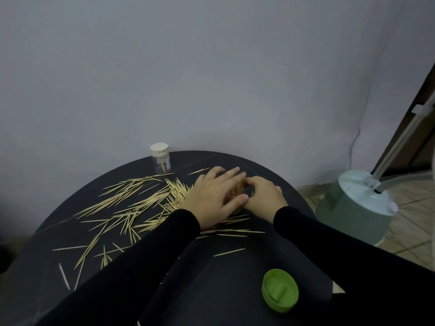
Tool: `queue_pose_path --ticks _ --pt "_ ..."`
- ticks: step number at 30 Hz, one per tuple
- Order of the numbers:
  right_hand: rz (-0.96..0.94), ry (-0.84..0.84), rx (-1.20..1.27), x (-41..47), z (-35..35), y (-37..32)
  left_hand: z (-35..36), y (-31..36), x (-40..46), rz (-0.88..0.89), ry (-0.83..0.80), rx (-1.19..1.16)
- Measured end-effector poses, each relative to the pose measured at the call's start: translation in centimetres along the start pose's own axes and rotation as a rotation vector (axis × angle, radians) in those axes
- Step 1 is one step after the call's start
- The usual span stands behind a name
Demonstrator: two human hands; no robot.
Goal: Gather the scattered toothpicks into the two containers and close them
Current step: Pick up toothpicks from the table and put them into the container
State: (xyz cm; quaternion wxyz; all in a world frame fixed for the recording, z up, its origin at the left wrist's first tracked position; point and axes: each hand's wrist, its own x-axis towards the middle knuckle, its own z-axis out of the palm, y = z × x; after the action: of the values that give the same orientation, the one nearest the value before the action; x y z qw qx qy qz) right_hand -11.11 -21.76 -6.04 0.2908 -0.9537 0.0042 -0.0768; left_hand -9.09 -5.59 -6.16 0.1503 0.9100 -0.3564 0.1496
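Near the round black tabletop's (235, 278) far edge, the left hand (211, 196) and right hand (263, 196) cup a barely visible container, likely loading thin wooden toothpicks (131, 203); whether either grip clenches anything I cannot tell. Most toothpicks remain scattered leftward; the white-capped clear jar (160, 158) stands at the far-left edge, the green plastic lid (280, 290) near the front edge. Next: sweep up another bunch

One view only, worn on the head, looking forward and down over a round dark tabletop (235, 267) toward a pale wall (211, 78). Close in, with both sleeved forearms reaching up from the lower edge. Floor and a doorway at far right.
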Motion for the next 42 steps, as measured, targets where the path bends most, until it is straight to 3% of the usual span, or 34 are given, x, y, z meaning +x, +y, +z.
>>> queue_pose_path --ticks 4,8,11,13,18,22,27,33,42 --pt "0.007 -0.012 -0.012 -0.1 -0.3 -0.1 0.1 -0.8 0.1 -0.001 -0.087 0.011" --pt "-0.066 0.029 -0.189 -0.4 -0.6 -0.9 -0.7 -1.3 -0.1 -0.053 0.014 -0.04" --pt "-0.19 0.114 -0.169 -1.1 -1.7 -2.5 -1.8 -1.5 -0.7 -0.085 0.098 -0.007" --pt "-0.237 0.028 -0.177 -1.8 -2.5 -3.4 -2.4 -1.4 -1.5 -0.11 0.069 0.019" --pt "-0.194 -0.432 -0.429 -2.4 -2.2 -3.8 -2.6 -0.3 -5.3 -0.066 -0.223 0.037" --pt "-0.108 -0.547 -0.449 -1.9 -1.7 -3.3 -1.5 1.3 -7.1 -0.046 -0.309 -0.036" --pt "-0.075 -0.566 -0.385 -1.7 -1.3 -2.7 -0.6 1.3 -7.2 -0.053 -0.283 -0.105" --pt "-0.104 -0.509 -0.477 -1.4 -1.4 -2.5 -1.5 -0.6 -6.7 -0.079 -0.274 0.102" --pt "-0.13 -0.507 -0.598 -1.5 -1.2 -2.8 -1.0 -1.6 -6.6 -0.122 -0.246 0.19"
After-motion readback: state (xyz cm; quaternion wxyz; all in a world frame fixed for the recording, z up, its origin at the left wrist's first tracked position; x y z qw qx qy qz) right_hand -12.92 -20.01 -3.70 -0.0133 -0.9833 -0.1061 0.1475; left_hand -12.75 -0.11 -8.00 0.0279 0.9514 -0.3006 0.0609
